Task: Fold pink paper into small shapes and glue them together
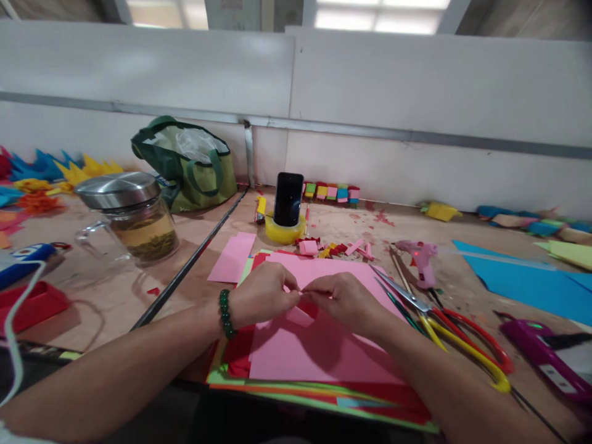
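Note:
Above a stack of coloured paper, my left hand [263, 295], with a green bead bracelet [225, 313] at the wrist, meets my right hand [348, 302] fingertip to fingertip. Both are closed in a pinch on a small paper piece [300, 292], mostly hidden by the fingers. Just below the fingertips shows a red paper piece [308, 309]; whether it is held or lies on the sheet I cannot tell. A large pink sheet [319, 357] tops the stack. Close to my right forearm lie scissors [419, 303] with red and yellow handles.
A phone [288, 200] leans upright in a yellow tape roll [285, 232], with paper scraps [337, 248] in front. At right are a pink glue gun [422, 259], blue paper [513, 277] and a purple tool [541, 354]. A glass tea mug [143, 234] and green bag [203, 176] stand left.

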`<state>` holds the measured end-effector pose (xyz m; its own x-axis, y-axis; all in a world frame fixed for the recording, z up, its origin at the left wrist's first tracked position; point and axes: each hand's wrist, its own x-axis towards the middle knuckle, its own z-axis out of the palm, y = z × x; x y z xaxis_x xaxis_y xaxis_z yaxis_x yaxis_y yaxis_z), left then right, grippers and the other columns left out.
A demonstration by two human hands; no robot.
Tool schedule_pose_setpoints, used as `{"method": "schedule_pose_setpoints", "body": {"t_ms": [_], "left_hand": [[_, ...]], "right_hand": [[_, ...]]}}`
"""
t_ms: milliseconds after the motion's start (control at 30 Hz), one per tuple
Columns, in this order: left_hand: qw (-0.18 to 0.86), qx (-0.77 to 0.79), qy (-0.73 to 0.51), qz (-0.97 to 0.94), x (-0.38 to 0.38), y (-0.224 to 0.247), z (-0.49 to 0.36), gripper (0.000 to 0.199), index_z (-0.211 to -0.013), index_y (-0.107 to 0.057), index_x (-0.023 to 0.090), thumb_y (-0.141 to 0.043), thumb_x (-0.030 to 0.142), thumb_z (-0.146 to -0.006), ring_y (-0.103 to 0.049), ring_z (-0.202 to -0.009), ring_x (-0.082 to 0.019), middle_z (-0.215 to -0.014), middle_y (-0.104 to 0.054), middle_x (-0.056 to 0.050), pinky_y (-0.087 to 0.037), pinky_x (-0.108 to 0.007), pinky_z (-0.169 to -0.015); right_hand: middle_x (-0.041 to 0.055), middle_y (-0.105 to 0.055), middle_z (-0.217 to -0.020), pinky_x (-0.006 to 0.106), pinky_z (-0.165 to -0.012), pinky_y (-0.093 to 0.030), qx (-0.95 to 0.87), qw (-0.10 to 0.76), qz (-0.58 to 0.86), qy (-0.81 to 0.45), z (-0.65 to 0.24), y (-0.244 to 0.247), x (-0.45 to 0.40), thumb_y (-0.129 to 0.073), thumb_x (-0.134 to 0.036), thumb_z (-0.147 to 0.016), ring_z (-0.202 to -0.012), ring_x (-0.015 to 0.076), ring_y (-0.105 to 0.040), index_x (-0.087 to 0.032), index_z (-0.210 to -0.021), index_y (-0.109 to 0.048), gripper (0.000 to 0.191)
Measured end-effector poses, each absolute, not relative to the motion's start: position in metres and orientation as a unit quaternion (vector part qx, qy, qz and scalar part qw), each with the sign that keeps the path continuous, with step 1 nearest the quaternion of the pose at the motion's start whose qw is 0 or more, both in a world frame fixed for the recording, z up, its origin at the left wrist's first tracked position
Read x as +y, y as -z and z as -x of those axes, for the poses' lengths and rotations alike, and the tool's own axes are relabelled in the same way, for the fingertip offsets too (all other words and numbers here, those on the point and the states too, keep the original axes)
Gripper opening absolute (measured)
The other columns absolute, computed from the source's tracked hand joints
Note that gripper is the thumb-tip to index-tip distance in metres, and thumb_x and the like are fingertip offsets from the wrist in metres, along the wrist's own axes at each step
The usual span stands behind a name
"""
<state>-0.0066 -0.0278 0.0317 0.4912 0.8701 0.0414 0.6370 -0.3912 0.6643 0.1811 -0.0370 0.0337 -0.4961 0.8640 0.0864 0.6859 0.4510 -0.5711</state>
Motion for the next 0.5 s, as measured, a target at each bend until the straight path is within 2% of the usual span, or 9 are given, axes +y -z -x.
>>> {"method": "schedule_pose_setpoints", "body": {"t_ms": [167, 367, 500], "left_hand": [[0.290, 0.455, -0.201, -0.818, -0.0288, -0.0319, 0.0059, 0.028, -0.076, -0.078, 0.017, -0.051, 0.017, -0.070, -0.050, -0.056, -0.012, -0.057, -0.066, -0.001, -0.032, -0.022, -0.054], [0.273, 0.450, -0.195, -0.828, -0.0298, -0.0297, 0.0053, 0.026, -0.071, -0.076, 0.015, -0.050, 0.015, -0.071, -0.048, -0.054, -0.012, -0.056, -0.064, -0.002, -0.029, -0.023, -0.052], [0.276, 0.447, -0.196, -0.828, -0.0298, -0.0322, 0.0057, 0.024, -0.070, -0.075, 0.016, -0.051, 0.016, -0.072, -0.052, -0.058, -0.014, -0.060, -0.067, -0.003, -0.033, -0.024, -0.055]], "right_hand": [[0.0002, -0.071, -0.063, 0.022, -0.054, -0.036, -0.824, 0.189, 0.485, -0.224, -0.1794, -0.0336, -0.0372, -0.059, -0.013, -0.077, -0.056, 0.0126, -0.058, -0.020, -0.072, -0.076, 0.019], [0.0004, -0.074, -0.073, 0.022, -0.057, -0.038, -0.832, 0.177, 0.505, -0.144, -0.1742, -0.0341, -0.0430, -0.061, -0.016, -0.078, -0.063, 0.0136, -0.063, -0.022, -0.076, -0.076, 0.016], [0.0027, -0.072, -0.073, 0.024, -0.059, -0.039, -0.855, 0.179, 0.482, -0.063, -0.1742, -0.0272, -0.0423, -0.062, -0.017, -0.078, -0.066, 0.0162, -0.063, -0.020, -0.074, -0.072, 0.011]]}}
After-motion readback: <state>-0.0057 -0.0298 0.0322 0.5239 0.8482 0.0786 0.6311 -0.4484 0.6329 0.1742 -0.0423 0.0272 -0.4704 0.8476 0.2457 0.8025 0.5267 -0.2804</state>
